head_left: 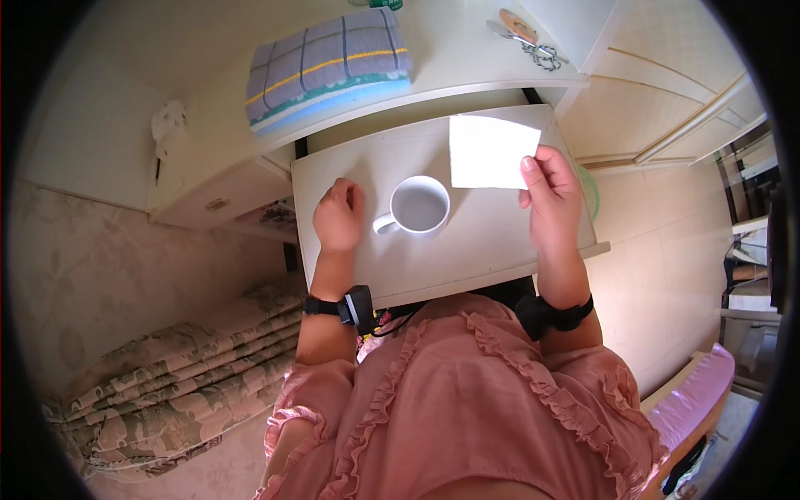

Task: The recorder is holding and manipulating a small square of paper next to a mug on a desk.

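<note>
A white mug [420, 205] stands upright on the pale pull-out board [350, 275] before me, its handle pointing left. The inside of the mug looks pale grey, and no contents can be made out. My right hand [553, 184] pinches a bright white sheet of paper [490, 153] by its right edge, with the thumb on top. The sheet is held up behind the mug and to its right. To the left of the mug, apart from its handle, my left hand [339, 212] rests on the board with its fingers curled in; nothing shows in it.
Folded towels [331, 62] lie on the desk top [450, 50] beyond the board. At the far right are a knife [509, 32], a wooden-looking tool [519, 25] and a twisted cord [544, 56]. A green basket [589, 194] stands right of the board. Patterned curtain fabric [200, 375] hangs at left.
</note>
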`<act>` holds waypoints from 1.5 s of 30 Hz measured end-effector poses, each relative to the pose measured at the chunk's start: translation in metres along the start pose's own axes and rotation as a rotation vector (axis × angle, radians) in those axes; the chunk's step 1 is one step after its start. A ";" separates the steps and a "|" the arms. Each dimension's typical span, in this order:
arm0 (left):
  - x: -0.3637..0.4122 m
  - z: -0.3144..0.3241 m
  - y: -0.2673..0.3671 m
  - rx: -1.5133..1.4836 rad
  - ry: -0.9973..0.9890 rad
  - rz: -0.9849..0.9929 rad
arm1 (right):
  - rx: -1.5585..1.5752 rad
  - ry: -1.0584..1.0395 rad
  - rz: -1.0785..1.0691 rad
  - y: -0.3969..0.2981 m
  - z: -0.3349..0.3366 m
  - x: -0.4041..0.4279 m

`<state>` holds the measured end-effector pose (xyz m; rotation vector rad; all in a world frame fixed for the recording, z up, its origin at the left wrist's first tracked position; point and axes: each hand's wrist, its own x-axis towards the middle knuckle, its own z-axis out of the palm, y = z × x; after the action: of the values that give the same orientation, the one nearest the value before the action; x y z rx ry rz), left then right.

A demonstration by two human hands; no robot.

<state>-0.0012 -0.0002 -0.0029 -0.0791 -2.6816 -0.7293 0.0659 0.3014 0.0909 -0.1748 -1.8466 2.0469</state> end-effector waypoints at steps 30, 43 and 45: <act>-0.002 0.001 0.000 -0.026 0.022 0.026 | -0.292 -0.212 0.360 0.084 -0.004 0.003; -0.001 0.000 0.001 -0.031 -0.010 -0.002 | -0.468 -0.118 0.188 0.098 0.002 -0.004; -0.001 0.000 -0.001 -0.027 -0.006 0.001 | -0.467 -0.121 0.198 0.096 0.002 -0.005</act>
<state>-0.0004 -0.0007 -0.0036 -0.0887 -2.6774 -0.7656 0.0512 0.2909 -0.0036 -0.3774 -2.4483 1.7392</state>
